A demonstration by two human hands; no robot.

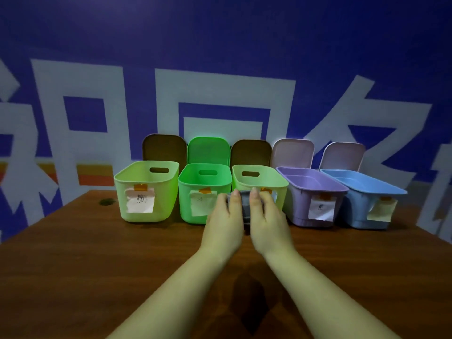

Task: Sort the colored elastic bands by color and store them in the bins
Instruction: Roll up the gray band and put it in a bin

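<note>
Several open bins stand in a row at the far edge of the wooden table (pixel 97 253): a light green bin (pixel 146 192), a bright green bin (pixel 195 184), another light green bin (pixel 274 184), a purple bin (pixel 315 189) and a blue bin (pixel 362 189). Each carries a taped paper label. My left hand (pixel 223 223) and my right hand (pixel 265 221) sit side by side in front of the middle bins, both gripping a small grey object (pixel 244 204) between them. No elastic bands are visible; the hands hide what the object is.
Lids stand upright behind the bins against a blue wall with large white characters. A small dark mark (pixel 106 201) lies on the table at the back left. The tabletop drops off at its left and right edges.
</note>
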